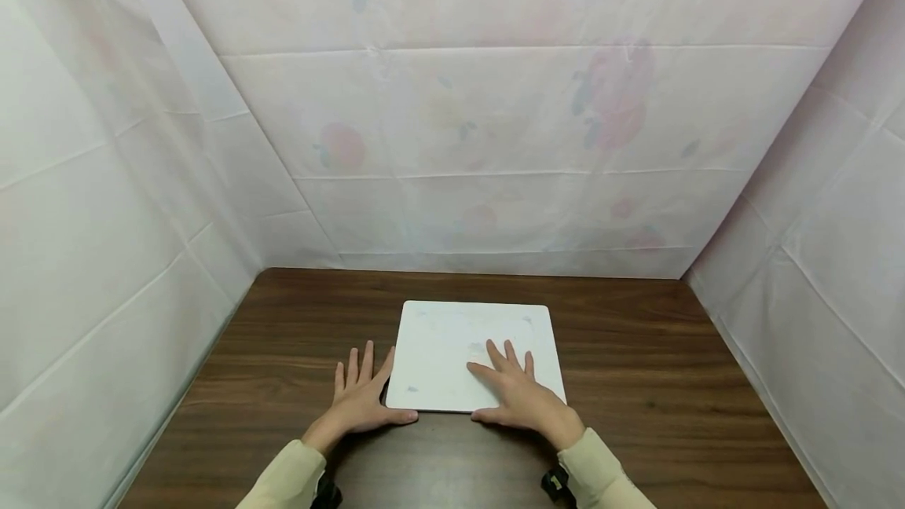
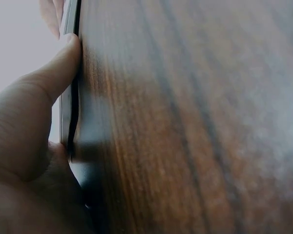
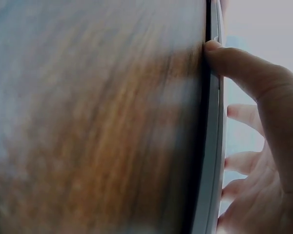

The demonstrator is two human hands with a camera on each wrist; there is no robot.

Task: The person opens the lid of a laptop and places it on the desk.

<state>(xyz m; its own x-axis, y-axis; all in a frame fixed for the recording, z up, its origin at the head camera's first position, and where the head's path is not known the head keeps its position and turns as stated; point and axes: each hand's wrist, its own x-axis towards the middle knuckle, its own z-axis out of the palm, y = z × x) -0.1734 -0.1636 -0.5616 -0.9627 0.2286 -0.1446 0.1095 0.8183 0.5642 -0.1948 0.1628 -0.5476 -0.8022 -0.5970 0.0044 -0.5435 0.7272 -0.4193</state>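
Observation:
A thin white rectangular board (image 1: pixel 441 344) with rounded corners lies flat on the wooden table; its exact kind is unclear. My left hand (image 1: pixel 360 403) is at its near left corner, fingers spread straight along the left side. In the left wrist view the left thumb (image 2: pixel 51 73) touches the board's grey near edge (image 2: pixel 66 114). My right hand (image 1: pixel 526 399) rests on the near right part of the board with fingers spread over the white top. The right thumb (image 3: pixel 244 68) presses against the front edge in the right wrist view, above a dark gap under the board.
The brown wood-grain table (image 1: pixel 657 383) extends around the board on all sides. White sheeting walls (image 1: pixel 452 210) with faint fruit prints stand behind the table, and plain white sheeting hangs at left and right. Light sleeves (image 1: pixel 601 466) and dark wrist devices are at the bottom.

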